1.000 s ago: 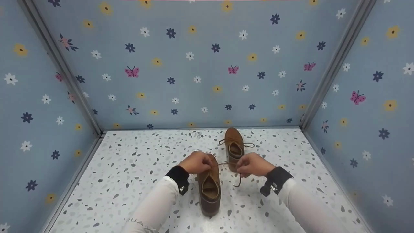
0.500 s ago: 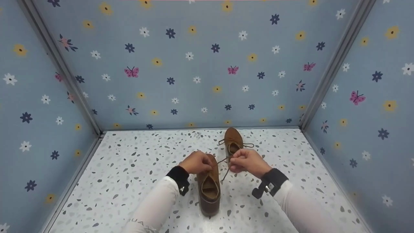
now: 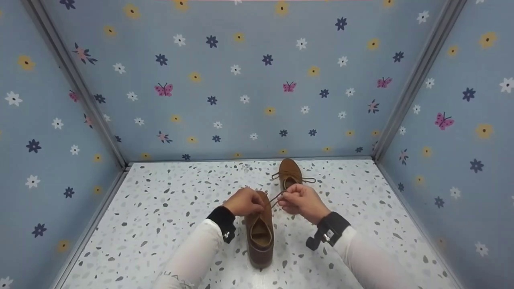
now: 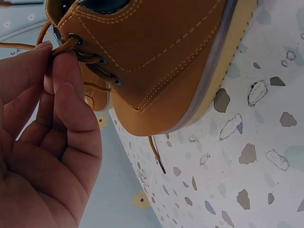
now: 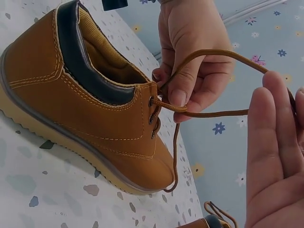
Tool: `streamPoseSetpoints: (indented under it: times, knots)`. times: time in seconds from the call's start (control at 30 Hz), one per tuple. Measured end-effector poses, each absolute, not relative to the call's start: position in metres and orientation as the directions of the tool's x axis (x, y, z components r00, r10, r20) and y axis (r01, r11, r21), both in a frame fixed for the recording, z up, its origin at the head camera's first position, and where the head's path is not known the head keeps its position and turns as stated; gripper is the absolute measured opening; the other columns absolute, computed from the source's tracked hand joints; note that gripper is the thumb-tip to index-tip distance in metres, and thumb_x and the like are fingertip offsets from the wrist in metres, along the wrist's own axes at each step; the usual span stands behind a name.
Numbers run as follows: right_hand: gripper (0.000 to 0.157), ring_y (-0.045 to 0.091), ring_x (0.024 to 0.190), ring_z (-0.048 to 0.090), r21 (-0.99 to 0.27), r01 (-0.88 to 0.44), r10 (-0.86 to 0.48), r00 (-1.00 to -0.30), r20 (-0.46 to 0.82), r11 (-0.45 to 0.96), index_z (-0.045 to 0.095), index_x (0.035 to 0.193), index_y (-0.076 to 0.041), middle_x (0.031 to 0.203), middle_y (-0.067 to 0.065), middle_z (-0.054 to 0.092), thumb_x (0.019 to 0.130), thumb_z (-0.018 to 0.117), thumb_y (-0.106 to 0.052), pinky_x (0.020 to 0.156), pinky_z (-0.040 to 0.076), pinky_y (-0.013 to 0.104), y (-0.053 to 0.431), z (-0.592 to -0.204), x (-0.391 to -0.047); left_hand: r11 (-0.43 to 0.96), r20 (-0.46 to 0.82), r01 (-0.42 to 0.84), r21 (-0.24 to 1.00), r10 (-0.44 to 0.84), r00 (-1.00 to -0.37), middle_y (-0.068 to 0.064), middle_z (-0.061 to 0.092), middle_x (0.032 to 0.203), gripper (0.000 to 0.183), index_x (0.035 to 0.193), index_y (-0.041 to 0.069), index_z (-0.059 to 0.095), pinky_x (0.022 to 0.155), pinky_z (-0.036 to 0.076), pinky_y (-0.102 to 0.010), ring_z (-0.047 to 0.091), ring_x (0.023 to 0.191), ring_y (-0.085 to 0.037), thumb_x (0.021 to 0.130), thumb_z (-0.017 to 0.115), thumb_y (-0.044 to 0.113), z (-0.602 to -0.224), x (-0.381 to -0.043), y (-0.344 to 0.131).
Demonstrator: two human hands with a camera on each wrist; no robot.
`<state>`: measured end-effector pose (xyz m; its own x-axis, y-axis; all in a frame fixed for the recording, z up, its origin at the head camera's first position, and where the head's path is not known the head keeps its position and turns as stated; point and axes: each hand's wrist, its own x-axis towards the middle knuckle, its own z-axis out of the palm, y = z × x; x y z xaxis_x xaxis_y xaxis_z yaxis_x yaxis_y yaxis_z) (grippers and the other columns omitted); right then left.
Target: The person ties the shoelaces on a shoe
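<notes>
A brown lace-up shoe (image 3: 260,253) stands on the speckled floor with its toe away from me. My left hand (image 3: 243,202) pinches its shoelace (image 4: 66,46) between thumb and forefinger, close beside the eyelets. To the right, my right hand (image 3: 304,202) holds another stretch of the shoelace (image 5: 228,53). Two strands run across the gap between my hands in the right wrist view, bowed into a loop. From the left hand a lace end (image 5: 175,142) hangs down past the toe. The right fingertips are partly cut off by that view's edge.
A second brown shoe (image 3: 289,166) stands farther off, its lace bow spread to both sides, partly behind my right hand. Blue flowered panels (image 3: 257,80) border the white speckled floor (image 3: 180,208) at the back and both sides.
My right hand has moved left and slightly up, bringing the lace closer to the left hand. The lace's hanging end swung left with it. The left hand keeps its pinch in place.
</notes>
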<state>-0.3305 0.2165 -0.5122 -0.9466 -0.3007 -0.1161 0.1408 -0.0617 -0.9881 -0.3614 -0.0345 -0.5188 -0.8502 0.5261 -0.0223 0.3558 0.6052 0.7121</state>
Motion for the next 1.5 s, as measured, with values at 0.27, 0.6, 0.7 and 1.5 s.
streamPoseSetpoints:
  times: [0.27, 0.6, 0.7, 1.5]
  knots:
    - [0.019, 0.013, 0.076, 0.078, -1.000, 0.016, -0.216, -0.976, -0.019, 0.016, 0.061, 0.091, -0.008, 0.086, 0.003, 0.081, 0.092, 0.079, -0.012, 0.071, 0.062, 0.033, 0.210, -0.512, -0.333, 0.609, -0.015, 0.356, 0.709, 0.517, -0.856, -0.005, 0.080, 0.084, 0.005, 0.089, 0.009, 0.083, 0.061, 0.051, -0.022, 0.061, 0.064, -0.005, 0.088, 0.079, 0.011, -0.519, -0.362, -0.036]
    - [0.012, 0.010, 0.073, 0.074, -0.819, -0.397, -0.228, -0.917, 0.328, 0.414, 0.068, 0.089, -0.014, 0.086, 0.002, 0.079, 0.090, 0.080, -0.012, 0.061, 0.056, 0.023, 0.200, -0.516, -0.319, 0.618, -0.029, 0.326, 0.715, 0.492, -0.870, -0.005, 0.080, 0.083, 0.006, 0.091, 0.009, 0.083, 0.061, 0.052, -0.022, 0.062, 0.064, -0.005, 0.088, 0.078, 0.010, -0.520, -0.362, -0.038]
    - [0.016, 0.005, 0.072, 0.072, -0.698, -0.516, -0.255, -0.855, 0.451, 0.497, 0.068, 0.087, -0.018, 0.084, -0.003, 0.077, 0.089, 0.082, -0.011, 0.064, 0.057, 0.023, 0.196, -0.519, -0.315, 0.617, -0.038, 0.313, 0.722, 0.487, -0.873, -0.004, 0.079, 0.081, 0.006, 0.089, 0.009, 0.083, 0.060, 0.051, -0.022, 0.061, 0.062, -0.005, 0.088, 0.077, 0.010, -0.521, -0.361, -0.039]
    - [0.020, 0.005, 0.072, 0.067, -0.536, -0.578, -0.426, -0.816, 0.391, 0.615, 0.065, 0.085, -0.015, 0.080, -0.002, 0.073, 0.086, 0.085, -0.012, 0.066, 0.055, 0.023, 0.184, -0.545, -0.314, 0.617, -0.047, 0.291, 0.731, 0.471, -0.881, -0.002, 0.076, 0.074, 0.006, 0.083, 0.009, 0.080, 0.057, 0.049, -0.022, 0.061, 0.061, -0.007, 0.088, 0.076, 0.010, -0.526, -0.361, -0.042]
